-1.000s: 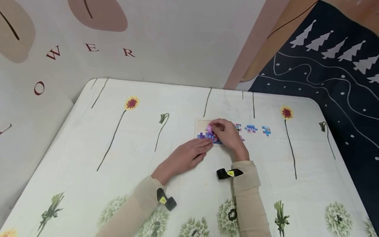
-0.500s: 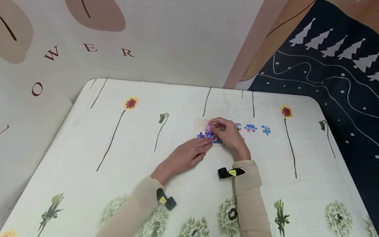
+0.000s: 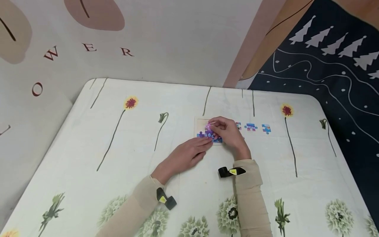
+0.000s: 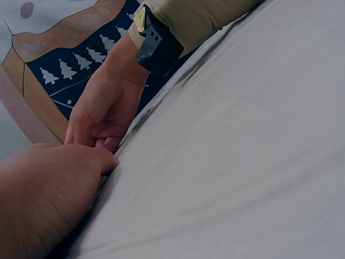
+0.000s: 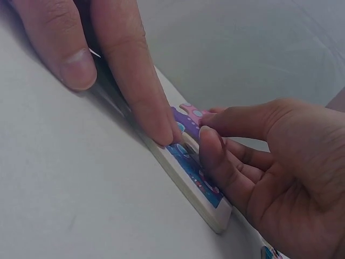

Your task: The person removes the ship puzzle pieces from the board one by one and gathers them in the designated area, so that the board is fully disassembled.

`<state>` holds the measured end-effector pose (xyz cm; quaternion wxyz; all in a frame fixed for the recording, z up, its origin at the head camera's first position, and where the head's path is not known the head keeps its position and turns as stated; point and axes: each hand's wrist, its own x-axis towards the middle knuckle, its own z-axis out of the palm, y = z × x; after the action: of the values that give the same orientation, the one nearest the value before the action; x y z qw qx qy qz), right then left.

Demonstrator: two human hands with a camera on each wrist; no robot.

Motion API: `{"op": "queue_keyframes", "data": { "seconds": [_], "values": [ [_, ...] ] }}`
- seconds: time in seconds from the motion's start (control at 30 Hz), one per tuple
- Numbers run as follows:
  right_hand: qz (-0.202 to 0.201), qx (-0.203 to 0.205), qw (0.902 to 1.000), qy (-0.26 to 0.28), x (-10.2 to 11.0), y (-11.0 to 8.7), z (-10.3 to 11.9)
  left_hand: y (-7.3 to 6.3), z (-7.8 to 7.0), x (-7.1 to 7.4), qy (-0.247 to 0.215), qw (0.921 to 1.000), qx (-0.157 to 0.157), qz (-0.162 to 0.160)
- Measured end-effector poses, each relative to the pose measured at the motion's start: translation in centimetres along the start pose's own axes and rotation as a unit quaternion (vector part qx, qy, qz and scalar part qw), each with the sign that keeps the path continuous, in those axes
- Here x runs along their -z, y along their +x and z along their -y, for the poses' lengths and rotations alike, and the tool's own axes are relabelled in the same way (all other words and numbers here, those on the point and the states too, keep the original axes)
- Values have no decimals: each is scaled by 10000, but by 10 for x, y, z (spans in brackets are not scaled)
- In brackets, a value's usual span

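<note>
A shallow jigsaw tray (image 3: 201, 122) lies on the table, with blue and purple pieces along its near side. At the tray, my right hand (image 3: 229, 133) pinches a pink and purple puzzle piece (image 3: 208, 127) between thumb and index finger. The right wrist view shows this puzzle piece (image 5: 192, 115) low over the blue part of the tray (image 5: 207, 218). My left hand (image 3: 185, 153) lies palm down, its straight fingertips pressing the near edge of the tray. In the left wrist view, the left hand (image 4: 48, 189) hides the tray.
Right of the tray, several loose puzzle pieces lie in a row, among them a blue and purple piece (image 3: 251, 127) and a blue piece (image 3: 266, 128). A flower-printed cloth (image 3: 127, 158) covers the table. A wall (image 3: 177, 49) rises behind its far edge.
The head view has shifted very slightly. My right hand stays at the tray with the puzzle piece, its wrist a touch further right. The left hand keeps its place.
</note>
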<state>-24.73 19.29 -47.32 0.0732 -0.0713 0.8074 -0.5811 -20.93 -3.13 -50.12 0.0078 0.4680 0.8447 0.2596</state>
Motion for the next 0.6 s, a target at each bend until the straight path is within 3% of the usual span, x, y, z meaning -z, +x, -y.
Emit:
{"op": "queue_keyframes", "data": {
  "seconds": [0.3, 0.6],
  "values": [
    [-553, -205, 9983, 14, 5, -6, 9, 0, -2, 2, -42, 9999, 122, 64],
    [-1050, -93, 9939, -322, 37, -31, 15, -1, -3, 2, 7, 9999, 143, 65]
  ]
}}
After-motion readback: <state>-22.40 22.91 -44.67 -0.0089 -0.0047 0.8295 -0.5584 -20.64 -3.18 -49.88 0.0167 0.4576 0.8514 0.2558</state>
